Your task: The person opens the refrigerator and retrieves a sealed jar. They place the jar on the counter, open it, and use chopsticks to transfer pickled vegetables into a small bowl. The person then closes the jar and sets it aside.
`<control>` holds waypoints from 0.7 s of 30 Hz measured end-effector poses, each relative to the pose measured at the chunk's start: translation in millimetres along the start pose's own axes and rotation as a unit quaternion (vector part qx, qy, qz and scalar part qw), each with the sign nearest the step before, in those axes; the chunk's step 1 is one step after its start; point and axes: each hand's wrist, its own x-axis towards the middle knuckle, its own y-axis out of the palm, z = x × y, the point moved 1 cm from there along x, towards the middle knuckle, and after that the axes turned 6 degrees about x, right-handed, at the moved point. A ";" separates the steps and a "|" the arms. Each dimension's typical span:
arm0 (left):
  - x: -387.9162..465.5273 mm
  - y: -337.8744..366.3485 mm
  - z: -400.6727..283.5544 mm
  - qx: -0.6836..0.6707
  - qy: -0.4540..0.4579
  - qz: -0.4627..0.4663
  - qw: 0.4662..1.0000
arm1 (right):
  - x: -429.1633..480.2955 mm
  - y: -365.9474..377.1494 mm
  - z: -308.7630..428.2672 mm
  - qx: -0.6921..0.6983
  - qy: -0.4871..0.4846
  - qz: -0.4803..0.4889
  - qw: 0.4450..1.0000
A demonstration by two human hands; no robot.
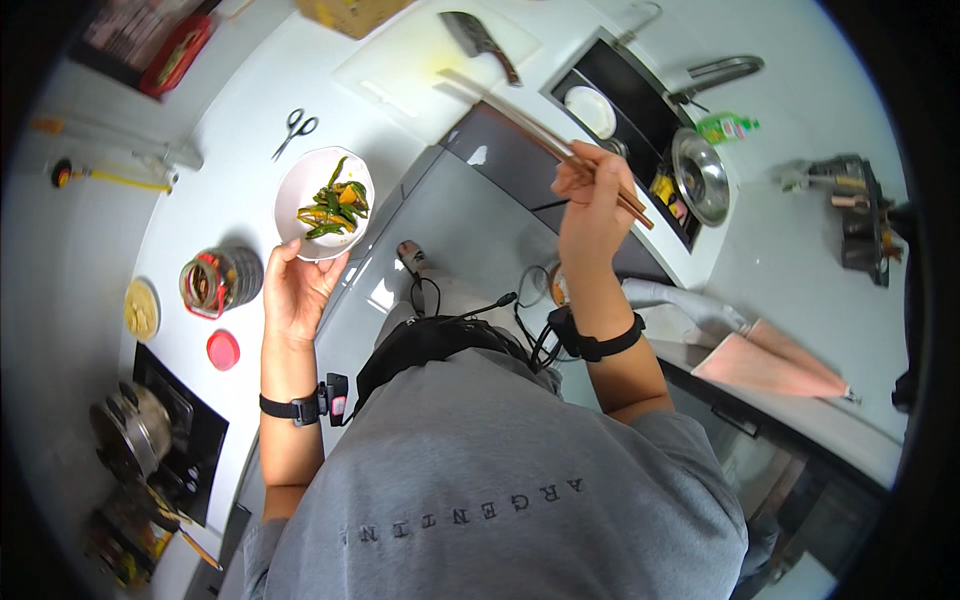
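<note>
My left hand [302,289] grips the near rim of a white bowl [296,187], thumb at its edge and fingers beneath. In the bowl lie green pepper strips [330,214] with some yellow-orange pieces. Off to the right, my right hand [596,195] holds a pair of wooden chopsticks [529,124]. Their tips point up and left, towards a white cutting board [382,64], and look blurred. Whether they touch the board I cannot tell. A cleaver [480,45] lies on the board's right part. Black-handled scissors [296,131] rest on the counter just beyond the bowl.
On the left counter stand a glass jar [240,277], a red lid [223,350], a small yellowish dish [141,309] and a pot [135,427] by the cooktop. At right, the sink [592,64] holds a white plate [590,111] and a metal basin [701,176]. Pink cloth [772,364] lies nearby.
</note>
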 end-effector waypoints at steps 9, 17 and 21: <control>55.4 40.5 36.5 0.037 -0.022 -0.017 0.999 | 55.5 -239.8 -87.1 -0.400 -0.106 -0.070 0.908; 93.9 63.2 49.6 0.000 0.045 -0.097 0.994 | 90.3 -362.0 -190.5 -0.618 -0.015 0.085 0.781; 108.7 74.5 56.2 -0.042 0.053 -0.157 0.985 | 82.5 -381.7 -222.9 -0.517 0.130 0.076 0.843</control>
